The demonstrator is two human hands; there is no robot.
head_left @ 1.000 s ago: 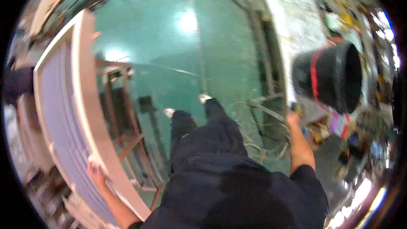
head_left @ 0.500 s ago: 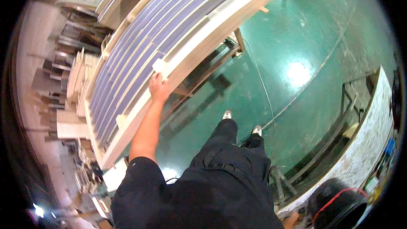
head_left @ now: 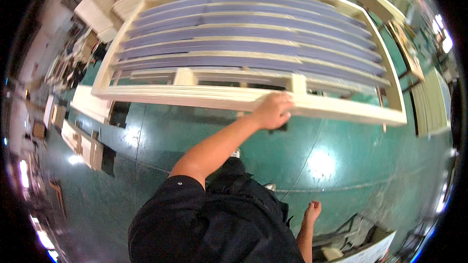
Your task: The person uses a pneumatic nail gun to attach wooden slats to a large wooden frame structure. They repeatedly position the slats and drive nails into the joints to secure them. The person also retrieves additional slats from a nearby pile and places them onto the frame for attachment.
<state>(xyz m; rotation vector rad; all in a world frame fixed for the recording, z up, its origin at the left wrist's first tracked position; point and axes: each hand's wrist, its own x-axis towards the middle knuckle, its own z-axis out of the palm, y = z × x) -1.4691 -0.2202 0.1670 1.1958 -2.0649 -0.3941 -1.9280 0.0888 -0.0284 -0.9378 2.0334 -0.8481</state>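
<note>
A large pale wooden frame [head_left: 214, 98] lies raised in front of me. Long purple-grey slats [head_left: 243, 33] with pale edges run side by side across its inside. My left hand [head_left: 274, 110] is closed over the near rail, fingers on top and thumb at the front side. Close to its fingertips, a short pale wood block [head_left: 298, 84] bridges the gap behind the rail. Another such block [head_left: 185, 76] sits farther left. Lower right, my right hand [head_left: 313, 210] hangs apart from the frame with curled fingers; whatever it holds, if anything, is hidden.
A white-topped workbench [head_left: 375, 246] stands at the lower right, close to my right arm. Stacked boards [head_left: 431, 102] are at the right, and pale panels [head_left: 91, 103] at the left. More timber [head_left: 97, 9] is piled behind. A line crosses the green floor [head_left: 253, 139].
My view has turned left, so the frame now lies across in front of me. My left hand has left the block for the near rail. My right hand has come away from the black bucket-like container.
</note>
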